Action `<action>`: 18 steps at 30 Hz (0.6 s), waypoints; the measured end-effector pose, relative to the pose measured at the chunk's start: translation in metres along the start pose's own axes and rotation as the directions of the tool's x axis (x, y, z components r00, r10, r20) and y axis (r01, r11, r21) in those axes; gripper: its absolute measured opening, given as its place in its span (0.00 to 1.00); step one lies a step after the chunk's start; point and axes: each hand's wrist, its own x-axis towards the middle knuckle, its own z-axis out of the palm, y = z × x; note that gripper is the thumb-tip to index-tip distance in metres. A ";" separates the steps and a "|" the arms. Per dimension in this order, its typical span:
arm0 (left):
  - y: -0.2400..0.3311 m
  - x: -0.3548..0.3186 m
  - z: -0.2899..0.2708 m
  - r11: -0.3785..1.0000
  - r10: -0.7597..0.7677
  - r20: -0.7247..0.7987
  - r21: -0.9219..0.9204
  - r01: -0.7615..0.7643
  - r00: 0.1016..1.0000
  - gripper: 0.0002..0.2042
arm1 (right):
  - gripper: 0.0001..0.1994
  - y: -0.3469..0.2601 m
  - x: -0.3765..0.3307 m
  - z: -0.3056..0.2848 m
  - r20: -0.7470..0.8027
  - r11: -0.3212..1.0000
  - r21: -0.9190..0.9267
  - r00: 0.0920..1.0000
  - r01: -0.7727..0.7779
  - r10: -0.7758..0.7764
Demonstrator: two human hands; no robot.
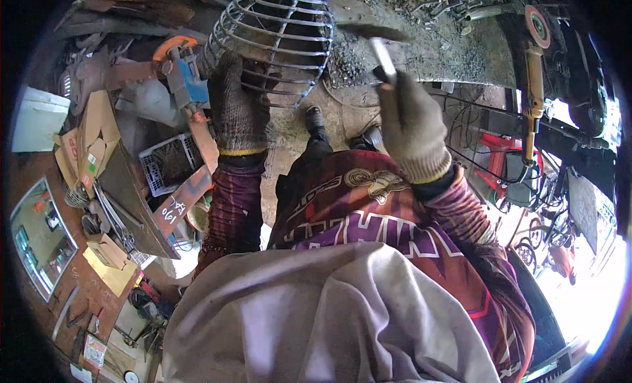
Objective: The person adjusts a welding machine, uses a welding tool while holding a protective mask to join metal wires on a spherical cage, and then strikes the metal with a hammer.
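Observation:
A rounded cage of welded metal rods (279, 35) is in front of me, left of the middle. Gloved in a dark knit, my left hand (240, 113) is closed at its lower left rim, with the fingers partly hidden behind the rods. My right hand (415, 129), in a pale knit glove, is wrapped round the light handle of a hammer (383, 56). The dark hammer head, smeared by motion, is raised to the right of the cage and apart from it.
A dark worktop (428, 57) with metal scraps lies ahead. At the right is an angle grinder (534, 87) with cables nearby. To the left are a blue clamp-like tool (187, 77), a plastic crate (157, 176), a cardboard box (99, 143) and a brown table (79, 274).

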 end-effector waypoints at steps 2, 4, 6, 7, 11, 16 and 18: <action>0.009 0.005 0.010 0.963 -0.185 -0.070 -0.210 0.167 0.980 0.16 | 0.12 -0.001 0.005 -0.004 0.162 0.989 -0.145 0.987 0.005 0.019; 0.000 0.004 -0.002 0.970 -0.170 -0.063 -0.187 0.156 0.983 0.16 | 0.13 -0.007 -0.001 -0.010 0.093 0.997 0.059 0.995 -0.047 0.041; -0.003 0.001 -0.006 0.975 -0.156 -0.047 -0.165 0.147 0.987 0.16 | 0.13 -0.007 -0.003 -0.009 0.074 0.989 0.133 0.996 -0.058 0.049; -0.002 -0.004 -0.003 0.947 -0.166 -0.033 -0.283 0.150 0.986 0.16 | 0.13 -0.006 -0.003 -0.006 0.065 0.994 0.097 0.997 -0.057 0.050; 0.000 0.005 -0.004 0.986 -0.143 -0.056 -0.096 0.138 0.988 0.17 | 0.13 0.001 0.002 -0.004 0.132 0.994 0.098 0.990 -0.058 0.044; -0.002 0.007 -0.004 0.965 0.096 0.010 0.242 -0.095 0.995 0.21 | 0.12 0.006 0.004 0.001 0.100 0.998 0.008 0.993 0.061 -0.061; 0.001 0.009 -0.004 0.946 -0.241 -0.022 -0.229 0.230 0.970 0.20 | 0.12 0.005 0.005 -0.002 0.173 0.999 0.051 0.985 -0.010 0.001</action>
